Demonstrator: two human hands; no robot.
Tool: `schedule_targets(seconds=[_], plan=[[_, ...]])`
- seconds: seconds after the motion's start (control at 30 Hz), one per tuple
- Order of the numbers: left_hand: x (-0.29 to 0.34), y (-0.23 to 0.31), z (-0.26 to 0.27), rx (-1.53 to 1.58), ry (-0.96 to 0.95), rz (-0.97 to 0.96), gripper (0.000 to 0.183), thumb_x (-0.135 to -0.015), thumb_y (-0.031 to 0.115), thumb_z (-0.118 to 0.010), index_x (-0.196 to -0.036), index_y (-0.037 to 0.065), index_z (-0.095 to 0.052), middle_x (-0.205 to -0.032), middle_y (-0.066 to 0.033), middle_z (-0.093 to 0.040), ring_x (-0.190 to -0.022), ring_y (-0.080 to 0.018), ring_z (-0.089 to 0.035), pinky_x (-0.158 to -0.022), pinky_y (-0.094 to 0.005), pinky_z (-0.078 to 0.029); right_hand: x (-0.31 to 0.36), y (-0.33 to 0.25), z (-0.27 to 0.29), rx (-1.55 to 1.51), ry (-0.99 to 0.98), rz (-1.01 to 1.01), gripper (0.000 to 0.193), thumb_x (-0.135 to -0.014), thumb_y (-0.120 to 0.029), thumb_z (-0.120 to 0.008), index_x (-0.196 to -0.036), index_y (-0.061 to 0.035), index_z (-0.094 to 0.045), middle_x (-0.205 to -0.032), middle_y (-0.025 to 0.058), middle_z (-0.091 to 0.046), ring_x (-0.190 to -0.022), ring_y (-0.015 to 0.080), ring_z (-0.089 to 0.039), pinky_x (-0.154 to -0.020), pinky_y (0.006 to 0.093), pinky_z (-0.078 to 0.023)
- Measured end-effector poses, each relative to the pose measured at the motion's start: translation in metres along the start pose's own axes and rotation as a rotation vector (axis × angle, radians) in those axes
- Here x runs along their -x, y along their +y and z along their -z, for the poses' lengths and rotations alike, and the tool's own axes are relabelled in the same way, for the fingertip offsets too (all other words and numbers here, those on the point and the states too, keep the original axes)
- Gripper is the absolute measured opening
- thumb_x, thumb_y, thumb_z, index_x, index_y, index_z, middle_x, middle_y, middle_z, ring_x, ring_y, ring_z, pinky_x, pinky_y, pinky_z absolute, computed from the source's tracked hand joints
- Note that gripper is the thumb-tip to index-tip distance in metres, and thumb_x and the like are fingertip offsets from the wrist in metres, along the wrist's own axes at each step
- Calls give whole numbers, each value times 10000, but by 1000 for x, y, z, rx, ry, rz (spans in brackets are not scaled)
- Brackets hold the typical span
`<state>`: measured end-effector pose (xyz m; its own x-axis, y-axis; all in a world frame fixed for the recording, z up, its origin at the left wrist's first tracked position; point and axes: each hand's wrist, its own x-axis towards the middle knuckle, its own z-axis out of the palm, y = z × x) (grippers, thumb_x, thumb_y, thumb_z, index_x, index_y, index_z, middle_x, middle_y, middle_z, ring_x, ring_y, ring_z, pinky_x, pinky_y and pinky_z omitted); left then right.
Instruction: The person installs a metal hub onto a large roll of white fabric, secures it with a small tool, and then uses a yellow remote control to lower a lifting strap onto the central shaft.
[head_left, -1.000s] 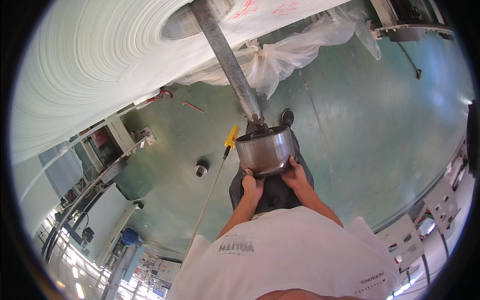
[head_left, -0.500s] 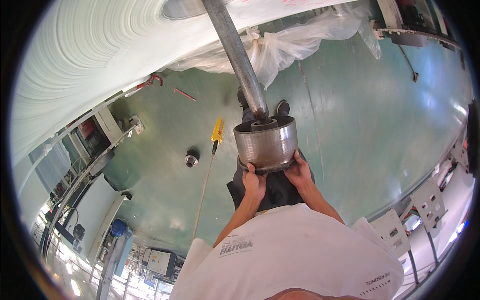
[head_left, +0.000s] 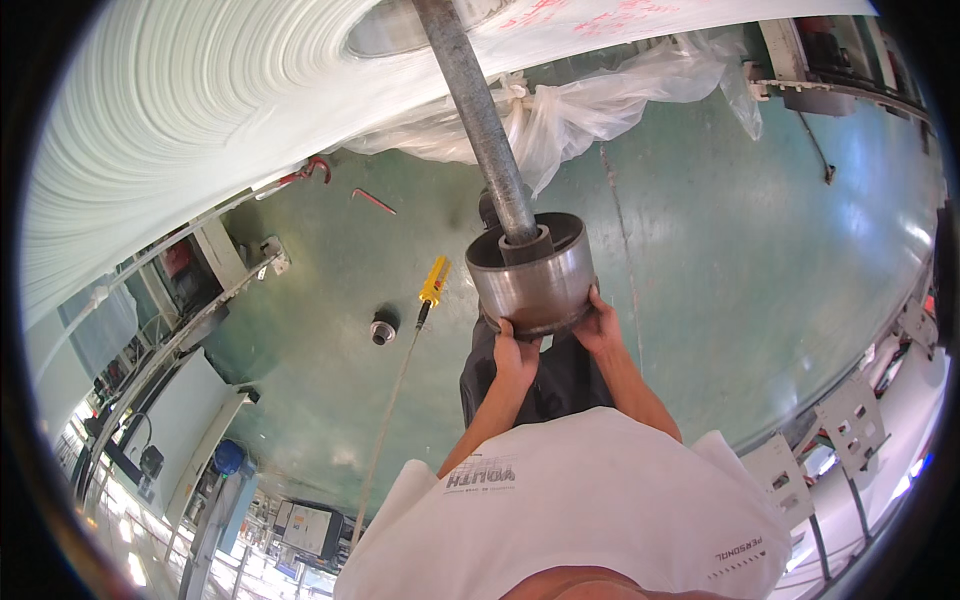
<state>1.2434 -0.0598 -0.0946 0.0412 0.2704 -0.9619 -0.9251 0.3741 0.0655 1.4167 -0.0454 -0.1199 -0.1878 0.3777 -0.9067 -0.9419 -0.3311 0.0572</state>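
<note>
Both of my hands are closed on a large steel cylinder (head_left: 535, 295), open at its far end, with a smaller ring-shaped hub (head_left: 527, 245) inside. My left hand (head_left: 514, 355) grips the left part of its near rim, thumb on the outer wall and fingers underneath. On the right side of that rim, my right hand (head_left: 600, 325) holds it the same way. A long grey metal shaft (head_left: 480, 120) comes out toward me, and its near end is at the hub's opening. How deep the shaft sits in the hub is hidden.
A huge white roll (head_left: 200, 110) stands ahead, with clear plastic sheeting (head_left: 610, 90) below it. On the green floor (head_left: 730, 270) lie a yellow pendant control (head_left: 434, 280) on a cable, a dark metal fitting (head_left: 383, 328) and a red bent tool (head_left: 374, 201). Machinery lines both sides.
My hands have pushed the cylinder away from me and tilted it, so its hub now meets the shaft's end more closely. The view has shifted slightly.
</note>
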Motion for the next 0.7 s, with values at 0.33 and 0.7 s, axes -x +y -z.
schedule_targets(seconds=[0.33, 0.7], plan=[[-21, 73, -145, -74, -92, -60, 443, -1021, 306, -343, -1371, 36, -324, -1435, -116, -353, -1314, -295, -353, -1121, -496, -280, -79, -42, -125, 142, -74, 32, 289, -977, -298, -474, -1185, -113, -552, -1233, 64, -573, -1153, 243, -514, -1031, 453, -369], [-56, 144, -199, -538, -232, -197, 461, -981, 306, -432, -1366, 60, -370, -1339, -140, -464, -1168, -277, -488, -1000, -447, -412, -139, -52, -126, 1284, 125, 576, 552, -919, -517, -502, -1064, 6, -602, -971, 138, -666, -916, 240, -629, -772, 337, -499]])
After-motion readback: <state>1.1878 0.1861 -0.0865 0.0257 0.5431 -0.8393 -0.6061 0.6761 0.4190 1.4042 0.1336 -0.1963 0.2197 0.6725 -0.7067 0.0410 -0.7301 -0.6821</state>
